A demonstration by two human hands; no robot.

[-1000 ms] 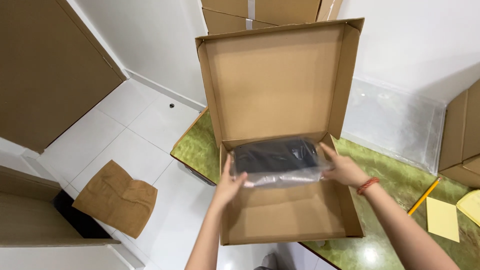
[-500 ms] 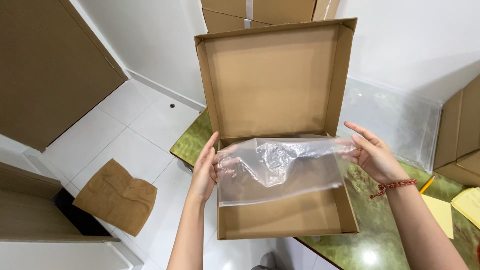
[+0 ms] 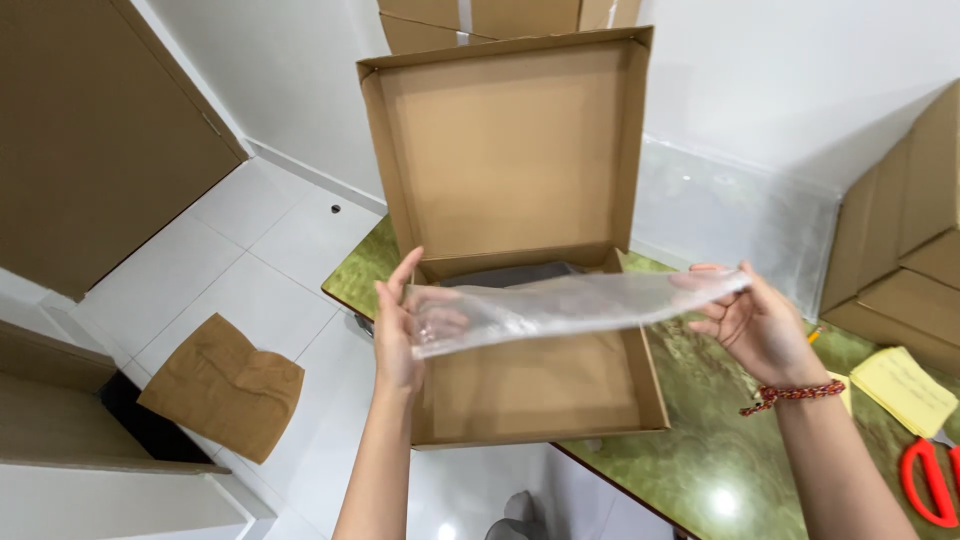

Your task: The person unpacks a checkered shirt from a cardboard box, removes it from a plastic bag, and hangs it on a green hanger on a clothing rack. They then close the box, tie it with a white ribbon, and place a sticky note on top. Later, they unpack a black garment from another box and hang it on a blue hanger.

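Careful: your left hand [image 3: 398, 335] and right hand [image 3: 762, 325] pinch the bag [image 3: 570, 305] taut above the box [image 3: 540, 385]; thin film may slip.

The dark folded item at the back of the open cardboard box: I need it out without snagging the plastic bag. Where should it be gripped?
Probably by its near long edge, coming from above and in front. The dark item lies flat against the box's back wall, so the far edge is shut in. The clear bag, stretched between the left hand and right hand, spans just above it, so reach under it.
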